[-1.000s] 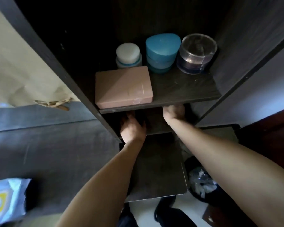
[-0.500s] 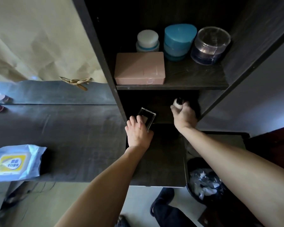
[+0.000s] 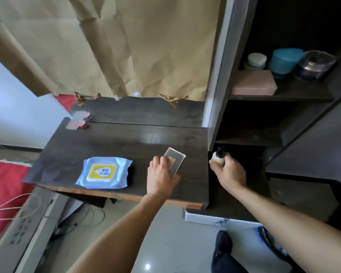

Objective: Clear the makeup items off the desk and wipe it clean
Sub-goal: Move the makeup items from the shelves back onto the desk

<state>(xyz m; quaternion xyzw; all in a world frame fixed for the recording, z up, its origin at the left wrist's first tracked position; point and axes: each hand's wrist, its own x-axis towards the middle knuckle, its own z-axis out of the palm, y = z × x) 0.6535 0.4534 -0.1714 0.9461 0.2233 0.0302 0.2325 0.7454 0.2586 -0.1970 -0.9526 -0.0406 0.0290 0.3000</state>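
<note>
My left hand [image 3: 161, 174] grips a clear rectangular makeup compact [image 3: 174, 161] just above the right part of the dark wooden desk [image 3: 116, 144]. My right hand [image 3: 227, 170] is closed around a small beige bottle with a black cap [image 3: 218, 155], at the open front of the lower shelf compartment. A blue pack of wet wipes [image 3: 103, 172] with a yellow label lies flat on the desk, left of my left hand. Small pink items [image 3: 76, 125] sit at the desk's far left corner against the mirror.
The shelf unit on the right holds a pink box [image 3: 253, 85], a white-lidded jar [image 3: 256, 60], a teal case [image 3: 284, 61] and a clear-lidded jar [image 3: 314, 66]. Brown paper [image 3: 126, 46] covers the mirror. A red bed [image 3: 4, 184], power strip [image 3: 22, 229] and cables lie lower left.
Both hands have drawn back out of the lower shelf compartment, the left carrying the compact over the desk, the right holding the bottle. The view has swung left, showing the wipes pack.
</note>
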